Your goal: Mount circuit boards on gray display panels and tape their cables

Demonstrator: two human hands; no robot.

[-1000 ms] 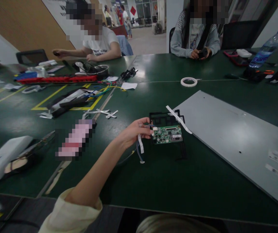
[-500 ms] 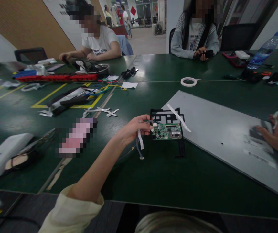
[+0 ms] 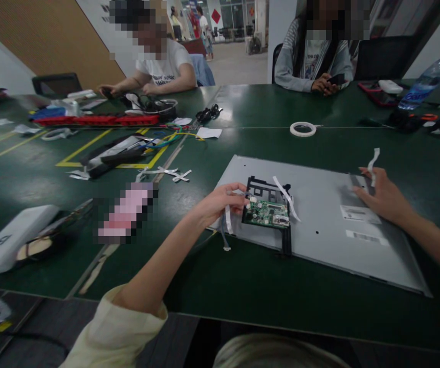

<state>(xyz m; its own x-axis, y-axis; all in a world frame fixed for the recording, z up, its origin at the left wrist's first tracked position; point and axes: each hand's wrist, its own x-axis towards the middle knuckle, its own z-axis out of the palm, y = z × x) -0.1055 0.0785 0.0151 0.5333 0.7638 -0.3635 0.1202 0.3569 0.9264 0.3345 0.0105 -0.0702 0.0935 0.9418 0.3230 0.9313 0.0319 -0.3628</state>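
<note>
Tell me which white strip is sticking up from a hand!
The white strip at the right hand sticks up. Another strip hangs by the left hand, a third crosses the black frame, more strips lie on the green table.

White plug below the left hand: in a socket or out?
Out: the white plug shows bare at the end of the cable below the left hand.

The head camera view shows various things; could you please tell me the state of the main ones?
Black plastic frame, held at one side by the left hand, over the flat grey metal panel
Green rectangular circuit board, mounted on the frame
Panel, lying with labels facing up
Thin white strip, upper end free, lower end at the right hand
Round white tape roll, lying flat
Clear plastic bottle with blue cap, capped
</note>
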